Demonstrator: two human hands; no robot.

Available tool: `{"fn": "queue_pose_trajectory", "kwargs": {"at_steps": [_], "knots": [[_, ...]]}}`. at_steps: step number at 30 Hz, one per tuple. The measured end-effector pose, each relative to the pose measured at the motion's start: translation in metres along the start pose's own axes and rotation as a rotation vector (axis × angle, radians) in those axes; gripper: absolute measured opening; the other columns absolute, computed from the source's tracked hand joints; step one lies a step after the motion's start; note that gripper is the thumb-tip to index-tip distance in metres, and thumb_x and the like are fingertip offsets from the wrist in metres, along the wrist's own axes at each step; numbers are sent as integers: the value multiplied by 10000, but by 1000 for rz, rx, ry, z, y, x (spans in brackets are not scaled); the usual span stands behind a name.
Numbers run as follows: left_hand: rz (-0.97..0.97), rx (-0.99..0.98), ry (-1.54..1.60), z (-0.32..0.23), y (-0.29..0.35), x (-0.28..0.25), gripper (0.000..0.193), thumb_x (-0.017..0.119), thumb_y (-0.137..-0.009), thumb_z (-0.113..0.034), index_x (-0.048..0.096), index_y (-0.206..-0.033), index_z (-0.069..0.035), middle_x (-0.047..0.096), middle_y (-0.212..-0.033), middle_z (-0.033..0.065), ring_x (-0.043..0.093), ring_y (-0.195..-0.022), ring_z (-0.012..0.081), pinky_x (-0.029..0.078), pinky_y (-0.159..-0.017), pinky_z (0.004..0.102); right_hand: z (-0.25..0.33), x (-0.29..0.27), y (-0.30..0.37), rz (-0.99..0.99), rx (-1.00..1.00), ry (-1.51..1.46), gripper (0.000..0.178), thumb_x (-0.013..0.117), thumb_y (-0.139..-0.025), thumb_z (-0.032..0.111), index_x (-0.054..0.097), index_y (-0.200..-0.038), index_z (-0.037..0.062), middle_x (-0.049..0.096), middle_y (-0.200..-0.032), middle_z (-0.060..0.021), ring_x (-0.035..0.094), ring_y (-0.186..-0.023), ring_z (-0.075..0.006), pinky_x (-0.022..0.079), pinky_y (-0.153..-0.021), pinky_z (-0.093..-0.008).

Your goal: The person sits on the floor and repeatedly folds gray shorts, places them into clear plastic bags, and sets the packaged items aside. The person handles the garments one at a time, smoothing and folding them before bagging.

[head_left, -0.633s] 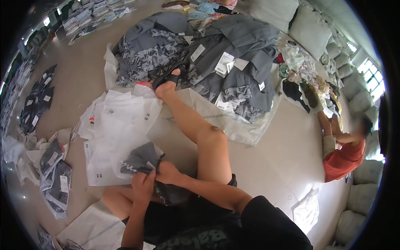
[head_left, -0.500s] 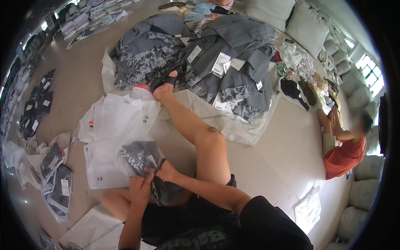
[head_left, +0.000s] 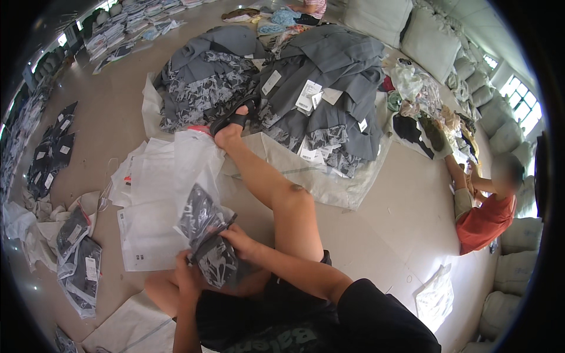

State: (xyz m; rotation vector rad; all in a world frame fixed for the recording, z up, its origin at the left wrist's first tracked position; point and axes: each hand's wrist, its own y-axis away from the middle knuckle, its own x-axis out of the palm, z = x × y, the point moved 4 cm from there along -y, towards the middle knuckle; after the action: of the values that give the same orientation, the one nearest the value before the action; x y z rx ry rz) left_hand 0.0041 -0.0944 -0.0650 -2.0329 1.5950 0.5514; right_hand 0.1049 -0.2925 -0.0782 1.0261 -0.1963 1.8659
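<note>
Left hand and right hand, each pinched on a bagged grey garment.
The garment, crossed by a dark strip, lies between them: from twelve to three o'clock of the left, seven to ten of the right. White plastic bags lie toward the left's eleven o'clock.

I'm apparently standing in a garment workshop, where tagged grey clothes are lying heaped on the floor and white sacks are lining one side.
</note>
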Motion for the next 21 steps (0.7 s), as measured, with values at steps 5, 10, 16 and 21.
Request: {"fn": "queue_pose_trajectory", "kwargs": {"at_steps": [5, 10, 16, 21], "knots": [[-13, 320, 17, -50, 12, -7, 437, 625, -858, 97, 529, -1273, 0, 648, -1058, 241, 660, -950, 445, 524, -835, 482, 19, -6, -1, -96, -251, 558, 419, 750, -995, 311, 689, -1207, -45, 739, -1166, -105, 687, -1078, -185, 546, -920, -357], [-108, 179, -53, -44, 1, -12, 446, 641, -863, 118, 518, -1276, 5, 607, -1053, 183, 622, -942, 340, 508, -888, 409, 38, 23, 11, -114, -193, 461, 426, 742, -1000, 305, 673, -1215, -56, 738, -1127, -125, 700, -998, -192, 563, -860, -350], [-20, 32, 136, 2, -9, 8, 270, 607, -896, 94, 526, -1138, 3, 634, -978, 172, 631, -880, 289, 516, -818, 416, 29, 15, 8, -229, 52, 33, 475, 803, -945, 360, 683, -1132, -60, 741, -985, -118, 718, -827, -176, 582, -727, -343], [26, -40, 496, -12, 28, 41, 405, 582, -907, 73, 532, -1306, 26, 653, -1175, 181, 619, -1126, 232, 505, -975, 375, 36, 13, -18, -229, -274, 257, 584, 839, -869, 494, 694, -1045, -43, 738, -959, -137, 732, -824, -239, 586, -736, -405]]}}
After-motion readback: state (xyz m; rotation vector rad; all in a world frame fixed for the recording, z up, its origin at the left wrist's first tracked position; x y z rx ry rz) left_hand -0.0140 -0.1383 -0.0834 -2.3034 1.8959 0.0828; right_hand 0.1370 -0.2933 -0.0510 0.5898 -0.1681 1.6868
